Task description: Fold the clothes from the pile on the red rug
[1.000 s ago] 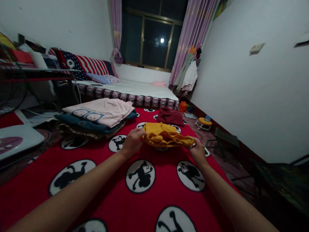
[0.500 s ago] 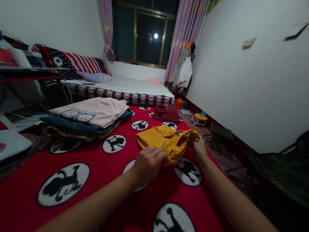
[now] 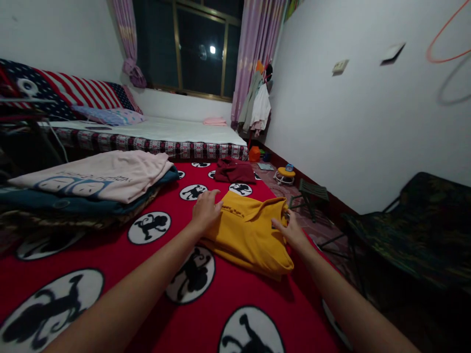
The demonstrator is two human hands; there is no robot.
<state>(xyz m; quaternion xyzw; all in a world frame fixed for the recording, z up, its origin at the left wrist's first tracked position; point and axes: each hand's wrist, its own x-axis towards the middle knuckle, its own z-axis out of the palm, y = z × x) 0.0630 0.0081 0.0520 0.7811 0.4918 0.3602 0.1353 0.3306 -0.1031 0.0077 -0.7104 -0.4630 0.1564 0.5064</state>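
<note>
A folded yellow shirt (image 3: pixel 248 235) lies in front of me on a red blanket (image 3: pixel 147 274) with black monkey figures in white circles. My left hand (image 3: pixel 206 210) touches the shirt's upper left edge, its fingers spread and not closed on the cloth. At the right edge is my right hand (image 3: pixel 293 231), thumb over the top and apart from the other fingers, which are partly hidden beside the fabric. Just beyond lies a folded dark red garment (image 3: pixel 235 171). To the left, a pale pink printed shirt (image 3: pixel 106 171) tops a pile over a teal garment (image 3: pixel 84 201).
Past the blanket stands a bed (image 3: pixel 165 127) below a window. A yellow-topped stool (image 3: pixel 285 174), a folding stool (image 3: pixel 311 191) and a camouflage folding chair (image 3: pixel 415 235) stand along the right. Clothes (image 3: pixel 261 108) hang by the curtain.
The yellow shirt, bunched up and gripped before, now lies flatter and squarer. My left hand has released its near edge and moved to the far left edge. The view has turned right.
</note>
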